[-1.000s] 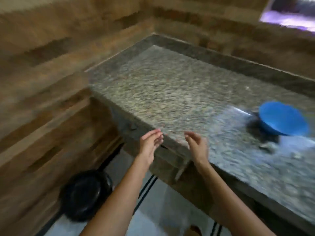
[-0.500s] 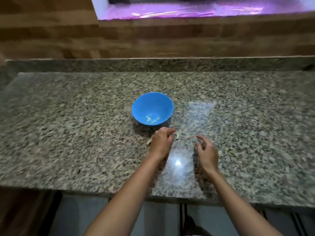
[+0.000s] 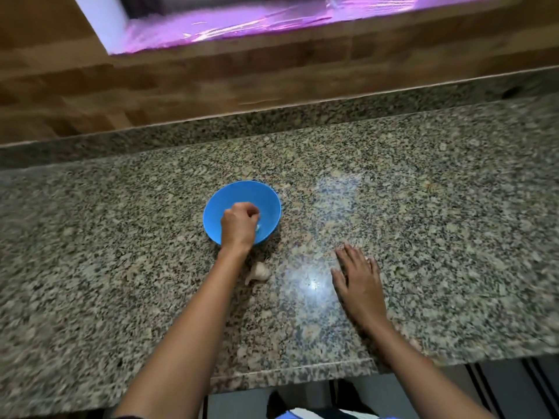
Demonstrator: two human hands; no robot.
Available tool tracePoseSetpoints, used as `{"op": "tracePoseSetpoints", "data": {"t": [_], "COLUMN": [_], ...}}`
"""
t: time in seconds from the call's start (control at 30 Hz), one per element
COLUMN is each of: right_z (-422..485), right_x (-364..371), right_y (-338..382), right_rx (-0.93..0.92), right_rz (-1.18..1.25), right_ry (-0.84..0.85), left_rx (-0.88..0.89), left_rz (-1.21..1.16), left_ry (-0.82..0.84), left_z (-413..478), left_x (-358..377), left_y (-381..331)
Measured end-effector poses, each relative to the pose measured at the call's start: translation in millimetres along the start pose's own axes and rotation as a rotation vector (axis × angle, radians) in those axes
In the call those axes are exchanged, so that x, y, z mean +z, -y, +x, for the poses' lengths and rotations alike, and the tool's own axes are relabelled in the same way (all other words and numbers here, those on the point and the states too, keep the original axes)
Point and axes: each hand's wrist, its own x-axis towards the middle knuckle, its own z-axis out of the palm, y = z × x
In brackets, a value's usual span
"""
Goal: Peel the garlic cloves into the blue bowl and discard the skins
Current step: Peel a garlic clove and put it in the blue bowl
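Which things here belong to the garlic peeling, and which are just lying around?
Job in hand:
blue bowl
left hand, fingers curled, over the bowl
garlic piece beside the left forearm
right hand, flat on the granite counter

Just there:
granite counter
wooden wall
purple-lit ledge

The speckled granite countertop (image 3: pixel 423 237) carries a blue bowl (image 3: pixel 270 204) near its middle. A pale garlic piece (image 3: pixel 259 273) lies on the stone just in front of it
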Motion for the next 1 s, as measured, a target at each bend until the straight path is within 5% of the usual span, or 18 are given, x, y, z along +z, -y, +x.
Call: {"op": "tracePoseSetpoints", "data": {"t": [0.1,0.2,0.3,0.4,0.63,0.83,1.0], "right_z": [-1.1,-4.0,-7.3,-10.1,-13.2,-19.3,-11.2], "right_x": [-0.2,-2.7,-7.1,-7.7,-12.8,-14.6,-23.5], "right_y": [0.9,1.2,4.3,8.4,17.4,43.3,53.6], "right_rx": [0.004,0.004,-0.011,-0.037,0.079,0.169,0.418], "right_rz": [0.041,0.146,0.227,0.214,0.484,0.687,1.284], "right_ry": [-0.012,-0.044,-0.088,-0.131,-0.260,-0.236,0.151], "left_rx": [-0.068,0.017,0.344,0.625,0.188,-0.084,-0.499], "left_rz": [0.001,-0.224,-0.290,-0.118,0.085,-0.636,-1.331], "left_ry": [0.092,-0.103,-0.346,-0.211,0.024,0.231,0.416], "left_z": [9.2,-3.5,-52.8,-105.9,-118.6,-125.5,-133.1], "left_x": [0.0,-14.6,-24.2,0.4,36.2,43.1,54.8], "left_y": [8.6,4.6,6.5,35.7,59.4,22.1,-10.1]}}
